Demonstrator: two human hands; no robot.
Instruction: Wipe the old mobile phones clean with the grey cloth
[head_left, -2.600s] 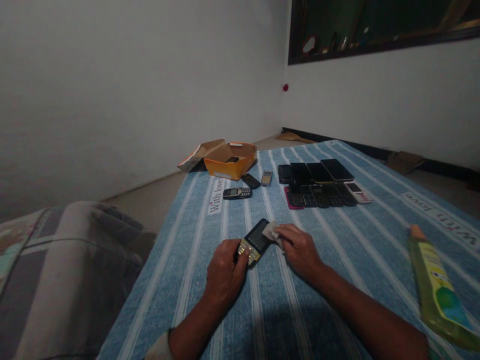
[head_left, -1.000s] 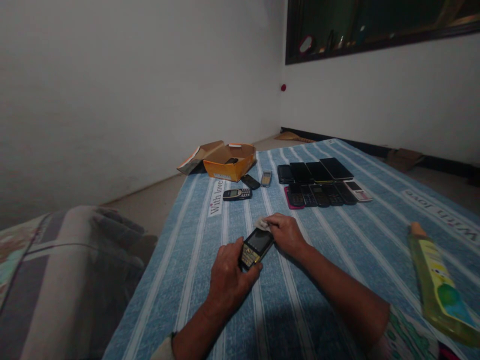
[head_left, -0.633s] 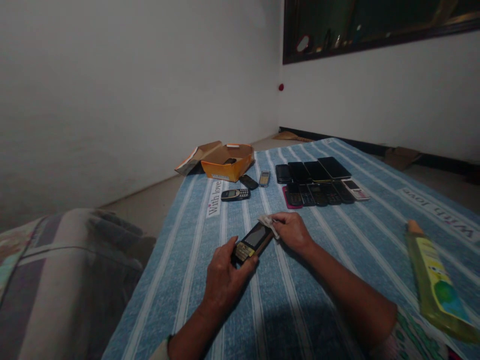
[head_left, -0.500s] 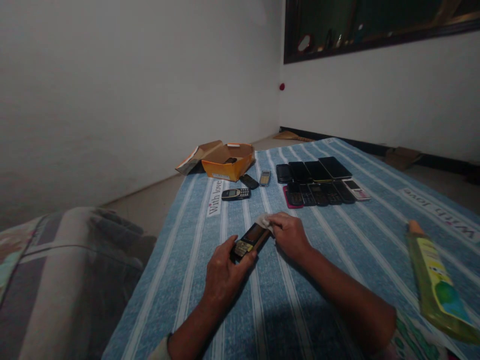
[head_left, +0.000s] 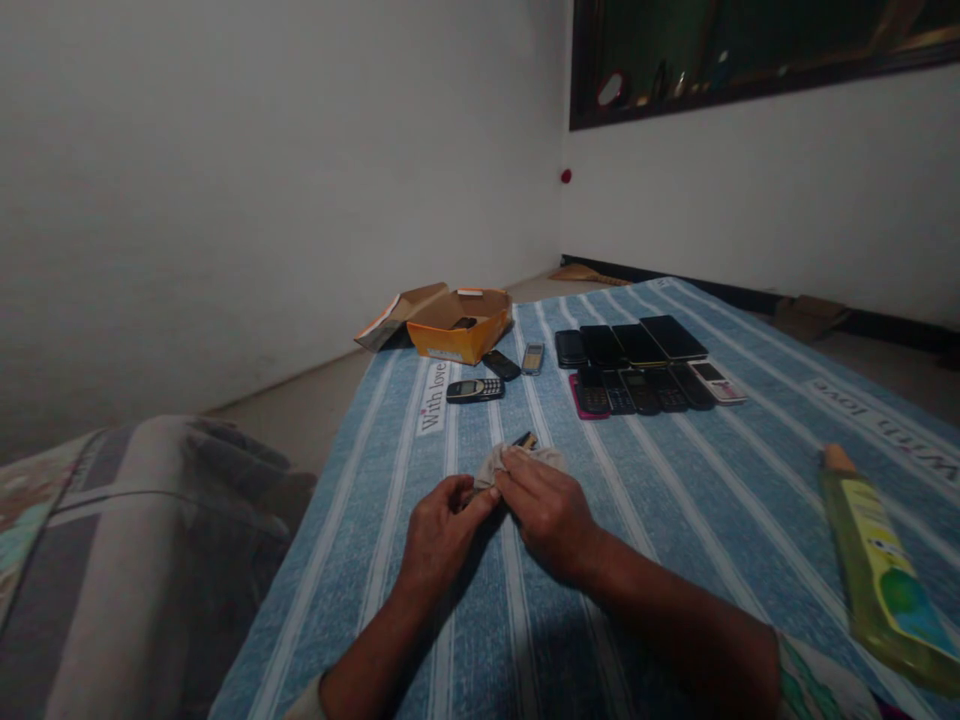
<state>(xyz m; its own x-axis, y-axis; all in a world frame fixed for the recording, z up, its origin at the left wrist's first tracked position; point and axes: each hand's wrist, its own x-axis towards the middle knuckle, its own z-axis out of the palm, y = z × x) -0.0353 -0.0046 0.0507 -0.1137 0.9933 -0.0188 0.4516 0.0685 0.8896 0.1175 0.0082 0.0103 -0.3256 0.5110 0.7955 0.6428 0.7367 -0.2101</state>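
My left hand [head_left: 439, 527] grips the lower end of a dark keypad phone [head_left: 526, 440], which is tipped on its edge; only its far tip shows. My right hand [head_left: 546, 510] presses a small pale cloth [head_left: 504, 460] over the phone's side, covering most of it. Both hands rest low over the blue striped sheet [head_left: 675, 480].
Two rows of dark phones [head_left: 637, 370] lie farther out on the sheet. Three loose phones [head_left: 475, 388] sit beside an open orange box [head_left: 459, 322]. A green-yellow bottle [head_left: 874, 565] lies at the right. A grey striped bundle [head_left: 127, 560] sits at the left.
The phone has been turned from face up onto its edge. My right hand slid the cloth from the phone's far end back over its side, toward my left hand.
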